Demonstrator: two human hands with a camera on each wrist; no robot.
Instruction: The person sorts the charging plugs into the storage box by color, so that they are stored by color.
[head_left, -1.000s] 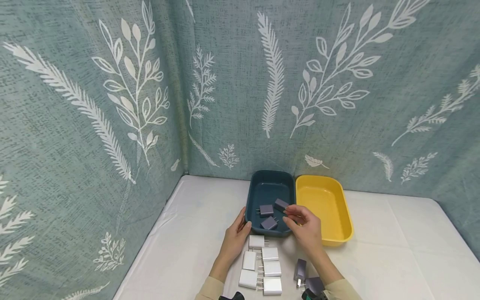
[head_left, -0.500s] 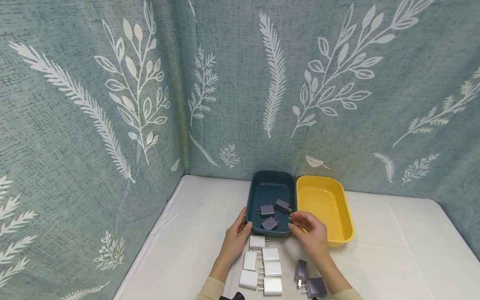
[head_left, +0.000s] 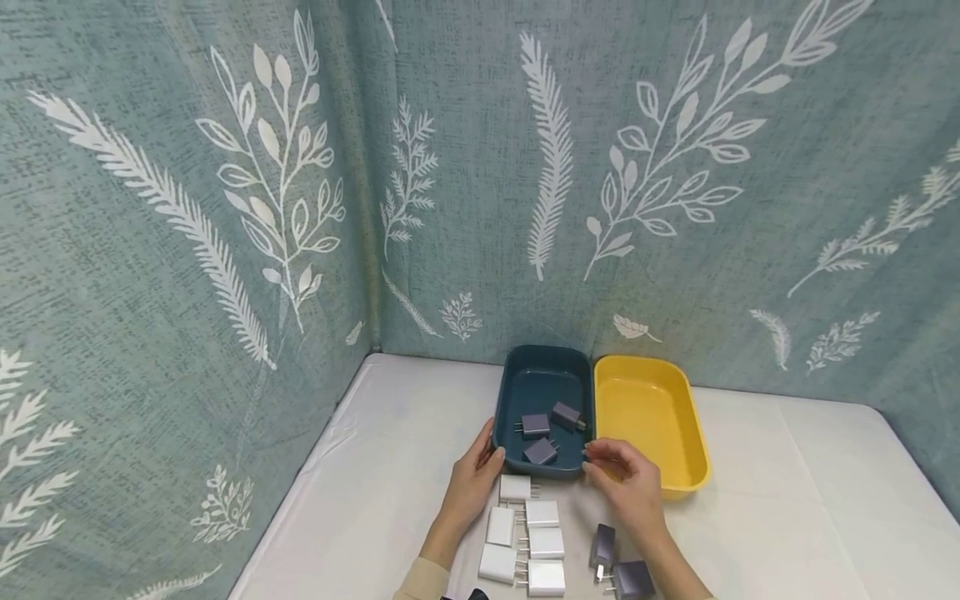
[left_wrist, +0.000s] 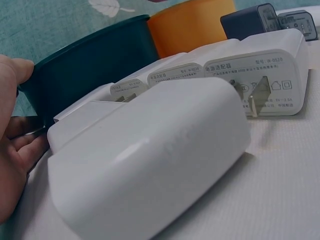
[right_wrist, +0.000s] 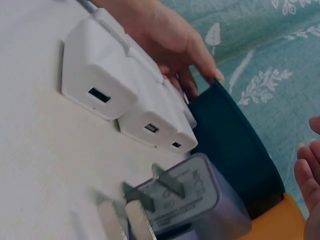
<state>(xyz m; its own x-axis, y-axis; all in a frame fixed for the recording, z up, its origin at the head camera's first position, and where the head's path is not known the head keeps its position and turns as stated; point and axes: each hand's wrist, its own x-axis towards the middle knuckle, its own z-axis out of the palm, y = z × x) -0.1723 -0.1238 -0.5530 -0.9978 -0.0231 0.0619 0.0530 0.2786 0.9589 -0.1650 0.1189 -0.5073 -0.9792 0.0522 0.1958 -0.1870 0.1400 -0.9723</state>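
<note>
My left hand (head_left: 470, 483) grips the near-left corner of a dark blue bin (head_left: 547, 383), thumb at the rim and fingers along the outer wall. Inside it lie three dark purple-grey plug-in chargers, one (head_left: 536, 426) with its prongs pointing left. Beside the bin's near-right corner is my right hand (head_left: 628, 485), fingers loosely bent and holding nothing. Two more dark chargers, one (head_left: 602, 546) narrow side up and another (head_left: 633, 580) flat, lie near the right forearm. Several white chargers (head_left: 545, 543) stand grouped on the table in front of the bin.
A yellow bin (head_left: 651, 417) adjoins the blue bin on its right. Both bins stand close to a green leaf-print cloth (head_left: 465, 167) hanging behind the table. White cloth (head_left: 780, 467) covers the tabletop. In the left wrist view a white charger (left_wrist: 150, 160) blocks much of the scene.
My right hand has let go of the third dark charger in the blue bin and drawn back to the right and nearer. My left hand keeps its hold on the bin.
</note>
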